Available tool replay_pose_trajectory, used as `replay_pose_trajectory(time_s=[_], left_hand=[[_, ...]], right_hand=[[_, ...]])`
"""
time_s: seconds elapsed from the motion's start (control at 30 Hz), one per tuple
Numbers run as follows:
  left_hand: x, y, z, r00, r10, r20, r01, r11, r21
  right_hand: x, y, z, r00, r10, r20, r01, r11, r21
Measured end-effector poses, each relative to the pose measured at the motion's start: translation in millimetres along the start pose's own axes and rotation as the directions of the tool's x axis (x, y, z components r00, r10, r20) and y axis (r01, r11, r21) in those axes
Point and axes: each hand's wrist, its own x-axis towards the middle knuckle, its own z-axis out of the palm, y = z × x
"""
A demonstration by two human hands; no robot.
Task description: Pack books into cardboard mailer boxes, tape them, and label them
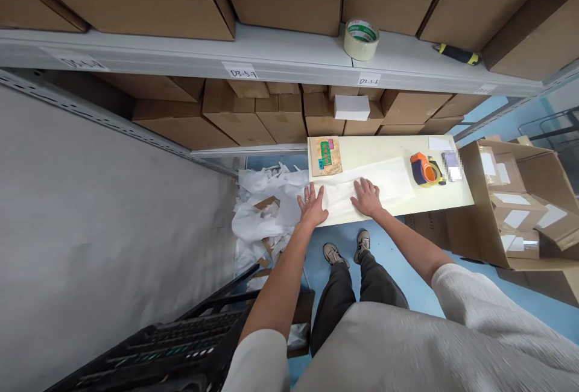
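Observation:
A thin white sheet (389, 182) lies flat on the pale yellow table (434, 198). My left hand (312, 205) rests on the sheet near the table's left edge, its fingers spread. Farther right, my right hand (367, 197) presses on the same sheet, also with its fingers apart. Just beyond my left hand is a brown square packet (325, 157) with green and pink print. An orange and dark blue tape dispenser (424, 169) stands toward the right end of the table.
Crumpled white wrapping (253, 223) is heaped left of the table. An open carton (479, 217) with small labelled boxes stands at the right. Above the table, a grey shelf (294, 57) holds a tape roll (361, 40) and a black-yellow tool (459, 54). A black crate (181, 344) is at lower left.

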Motion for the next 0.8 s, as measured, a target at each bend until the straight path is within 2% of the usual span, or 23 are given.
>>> replay_pose_trajectory(time_s=[0.13, 0.23, 0.37, 0.5, 0.63, 0.73, 0.8], left_hand=[[6.7, -5.7, -9.7, 0.997, -0.043, 0.067, 0.042, 0.999, 0.010], [1.6, -3.4, -11.0, 0.996, 0.002, 0.090, -0.005, 0.999, 0.039], [-13.0, 5.8, -1.5, 0.996, 0.092, 0.005, -0.092, 0.995, 0.041], [-18.4, 9.3, 5.6, 0.994, 0.088, -0.065, -0.083, 0.994, 0.066], [-14.1, 12.1, 2.7, 0.995, 0.033, -0.097, -0.025, 0.996, 0.082], [-14.6, 20.7, 4.5, 0.988, 0.104, -0.114, -0.096, 0.992, 0.080], [-17.5, 27.1, 10.4, 0.982, 0.160, -0.100, -0.154, 0.986, 0.067]], right_hand=[[-6.0, 10.1, 4.2, 0.995, 0.098, 0.031, -0.098, 0.995, 0.017], [-11.2, 11.0, 5.3, 0.993, 0.120, 0.019, -0.121, 0.992, 0.027], [-18.6, 10.0, 4.6, 0.994, 0.107, -0.021, -0.107, 0.994, 0.022], [-14.1, 10.0, 1.5, 0.990, 0.137, -0.045, -0.135, 0.990, 0.047], [21.4, 1.5, -2.9, 0.984, 0.173, -0.048, -0.160, 0.965, 0.207], [65.2, -18.6, -5.5, 0.976, 0.217, -0.023, -0.189, 0.894, 0.406], [93.4, -37.4, -6.7, 0.968, 0.251, -0.012, -0.218, 0.861, 0.460]])
